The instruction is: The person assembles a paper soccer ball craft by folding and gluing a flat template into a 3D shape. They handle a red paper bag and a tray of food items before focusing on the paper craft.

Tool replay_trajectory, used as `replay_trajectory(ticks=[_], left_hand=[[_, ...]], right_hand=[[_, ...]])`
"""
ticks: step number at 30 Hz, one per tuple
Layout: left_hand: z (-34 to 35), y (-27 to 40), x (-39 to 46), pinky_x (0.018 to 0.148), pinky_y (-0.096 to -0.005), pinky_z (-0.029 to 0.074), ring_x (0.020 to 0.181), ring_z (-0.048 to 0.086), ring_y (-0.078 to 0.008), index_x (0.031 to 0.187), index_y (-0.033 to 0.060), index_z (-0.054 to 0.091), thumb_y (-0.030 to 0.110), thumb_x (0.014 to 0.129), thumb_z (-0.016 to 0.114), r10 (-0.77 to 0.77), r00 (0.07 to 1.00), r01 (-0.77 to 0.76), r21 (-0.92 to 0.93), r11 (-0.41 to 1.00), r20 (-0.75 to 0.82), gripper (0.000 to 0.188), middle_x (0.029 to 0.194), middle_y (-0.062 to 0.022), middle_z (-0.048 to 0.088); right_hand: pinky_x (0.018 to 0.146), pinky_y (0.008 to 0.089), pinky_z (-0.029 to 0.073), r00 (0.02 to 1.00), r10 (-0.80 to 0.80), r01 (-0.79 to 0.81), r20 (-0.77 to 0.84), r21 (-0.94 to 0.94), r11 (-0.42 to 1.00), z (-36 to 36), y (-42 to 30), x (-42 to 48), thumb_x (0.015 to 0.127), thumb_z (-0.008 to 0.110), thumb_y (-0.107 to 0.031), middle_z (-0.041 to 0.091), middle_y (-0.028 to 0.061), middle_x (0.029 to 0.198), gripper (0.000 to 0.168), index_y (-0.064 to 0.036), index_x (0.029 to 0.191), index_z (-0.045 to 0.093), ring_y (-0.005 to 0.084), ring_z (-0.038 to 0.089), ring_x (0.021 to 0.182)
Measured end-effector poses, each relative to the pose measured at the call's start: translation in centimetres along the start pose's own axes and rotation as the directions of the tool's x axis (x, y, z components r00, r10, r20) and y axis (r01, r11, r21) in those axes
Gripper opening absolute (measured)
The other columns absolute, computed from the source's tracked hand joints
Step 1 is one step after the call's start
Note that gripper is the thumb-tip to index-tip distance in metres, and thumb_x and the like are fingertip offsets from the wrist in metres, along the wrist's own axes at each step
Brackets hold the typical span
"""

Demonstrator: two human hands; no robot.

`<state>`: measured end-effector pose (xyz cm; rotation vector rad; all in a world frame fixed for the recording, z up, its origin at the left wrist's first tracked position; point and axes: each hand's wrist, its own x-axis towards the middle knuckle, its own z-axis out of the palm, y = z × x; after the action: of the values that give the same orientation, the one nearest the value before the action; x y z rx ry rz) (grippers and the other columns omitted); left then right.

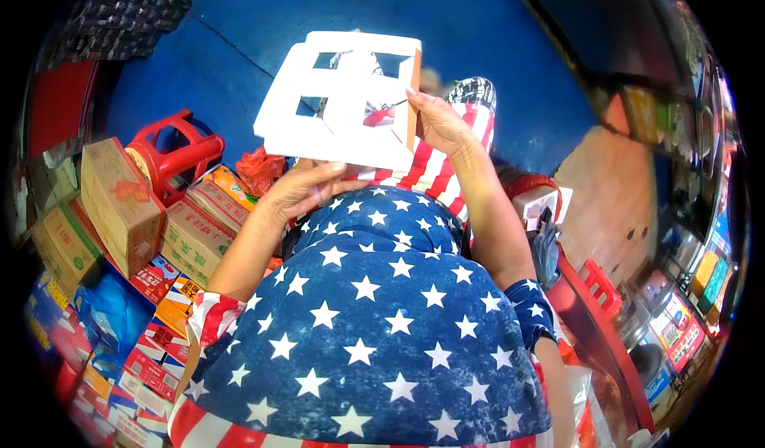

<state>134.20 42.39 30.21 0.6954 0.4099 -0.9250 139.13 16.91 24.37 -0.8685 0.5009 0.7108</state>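
Observation:
A white cardboard piece (343, 92) with several square cut-outs is held up in front of my body, its top face overexposed by bright light. Along its right side runs an orange-brown edge (413, 119). My right hand (442, 122) grips that side, thumb on the upper face and the other fingers mostly hidden behind. At the near edge, my left hand (302, 188) has its thumb against the rim and its fingers stretched out lower down. Whether it grips the piece or only touches it is not clear.
Printed cardboard cartons (200, 227) are stacked on the left, beside a red plastic stool (179, 149) and a blue plastic bag (113, 310). A red bag (261, 169) lies near my left hand. On the right are a red-edged table (603, 340) and a brown board (609, 197). The floor (508, 23) is blue.

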Motion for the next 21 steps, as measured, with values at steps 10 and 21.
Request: replay_trajectory(ticks=[10, 21], left_hand=[[-2.0, -2.2, 3.9, 0.091, -0.0417, 0.056, 0.110, 0.058, -0.0312, 0.125, -0.0089, 0.043, 0.010, 0.096, 0.052, -0.011, 0.903, -0.111, -0.257, 0.960, -0.429, 0.036, 0.121, -0.0204, 0.054], [-1.8, -2.2, 4.1, 0.089, -0.0379, 0.057, 0.110, 0.058, -0.0287, 0.123, -0.0092, 0.043, 0.007, 0.094, 0.053, -0.071, 0.864, -0.101, -0.308, 0.946, -0.499, 0.034, 0.119, -0.0215, 0.054]], right_hand=[[0.089, 0.0325, 0.046, 0.973, -0.022, -0.024, -0.228, -0.196, 0.980, -0.6, 1.6, -0.4, 0.098, 0.049, -0.038, 0.058, 0.0153, 0.118, 0.057, -0.010, 0.144, 0.031, 0.0189, 0.057, 0.102], [0.081, 0.0277, 0.050, 0.974, -0.203, 0.220, 0.103, -0.651, 0.727, -0.2, 4.0, -5.0, 0.087, 0.063, 0.000, 0.058, 0.0115, 0.112, 0.048, -0.010, 0.130, 0.044, 0.0175, 0.062, 0.098]])
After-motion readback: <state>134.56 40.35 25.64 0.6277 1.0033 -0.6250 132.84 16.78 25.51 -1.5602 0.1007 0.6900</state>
